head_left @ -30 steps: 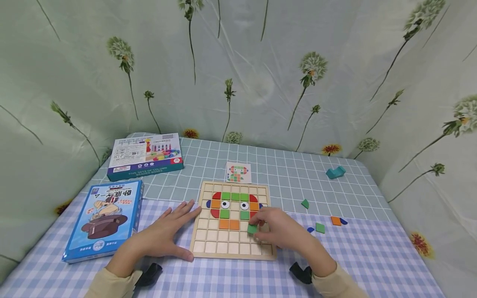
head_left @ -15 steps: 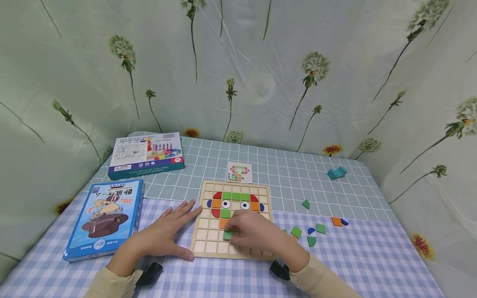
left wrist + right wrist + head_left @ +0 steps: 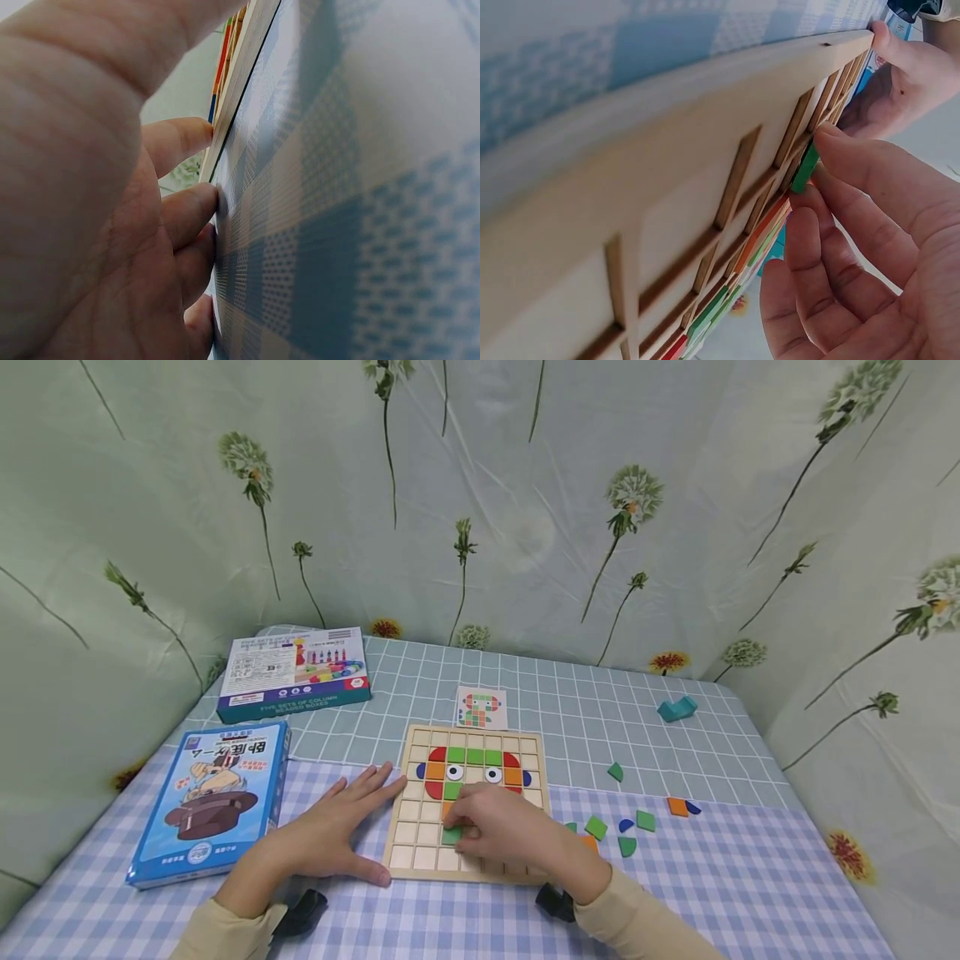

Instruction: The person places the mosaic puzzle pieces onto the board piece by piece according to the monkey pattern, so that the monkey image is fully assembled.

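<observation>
A wooden grid board [image 3: 424,858] lies on the checked cloth, with coloured tiles forming a face with two round eyes in its upper half. My right hand [image 3: 504,828] pinches a green square tile [image 3: 451,836] between thumb and fingers at a cell below the orange tiles. In the right wrist view the green tile [image 3: 805,166] stands tilted at the grid's dividers. My left hand [image 3: 330,827] rests flat with fingers spread, its fingertips and thumb at the board's left edge. The left wrist view shows those fingers [image 3: 187,214] against the board's side.
A small picture card [image 3: 482,707] lies behind the board. Loose tiles, such as a green square [image 3: 596,827] and an orange square [image 3: 677,807], are scattered to the right. A teal block [image 3: 677,708] sits farther back. A blue box [image 3: 210,806] and a bead-game box [image 3: 296,672] stand at left.
My right hand has moved left across the board with the green tile, from the right-hand cells to below the orange tiles. My left hand has stayed put.
</observation>
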The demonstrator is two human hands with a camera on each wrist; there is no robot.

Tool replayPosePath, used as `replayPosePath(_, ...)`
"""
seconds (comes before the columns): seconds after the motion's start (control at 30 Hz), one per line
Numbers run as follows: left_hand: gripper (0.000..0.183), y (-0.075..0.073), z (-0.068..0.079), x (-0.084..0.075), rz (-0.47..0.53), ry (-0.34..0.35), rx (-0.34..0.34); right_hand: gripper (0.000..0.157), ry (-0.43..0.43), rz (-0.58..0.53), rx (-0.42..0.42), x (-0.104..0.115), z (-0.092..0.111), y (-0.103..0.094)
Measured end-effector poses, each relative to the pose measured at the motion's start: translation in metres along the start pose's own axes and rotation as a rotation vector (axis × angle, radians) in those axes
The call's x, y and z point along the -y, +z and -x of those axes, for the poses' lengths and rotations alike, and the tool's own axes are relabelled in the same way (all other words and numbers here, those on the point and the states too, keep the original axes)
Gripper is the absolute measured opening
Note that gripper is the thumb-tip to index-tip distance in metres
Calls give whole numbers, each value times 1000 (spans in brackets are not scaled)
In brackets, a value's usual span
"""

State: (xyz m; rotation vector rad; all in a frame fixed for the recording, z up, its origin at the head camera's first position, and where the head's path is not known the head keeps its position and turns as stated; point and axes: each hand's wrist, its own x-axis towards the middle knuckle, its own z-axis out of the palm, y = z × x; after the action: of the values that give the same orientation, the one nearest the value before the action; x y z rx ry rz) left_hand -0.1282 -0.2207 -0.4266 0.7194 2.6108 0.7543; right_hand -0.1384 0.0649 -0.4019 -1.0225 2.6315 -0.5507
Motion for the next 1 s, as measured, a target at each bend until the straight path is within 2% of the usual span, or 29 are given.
replayPosePath(0.63, 122, 2, 0, 2, -4, 12, -7, 14, -10, -18, -18, -2, 2, 2)
replayPosePath(1.0, 123, 2, -1, 2, -5, 2, -3, 19, 46, -57, -82, -14, 24, -9)
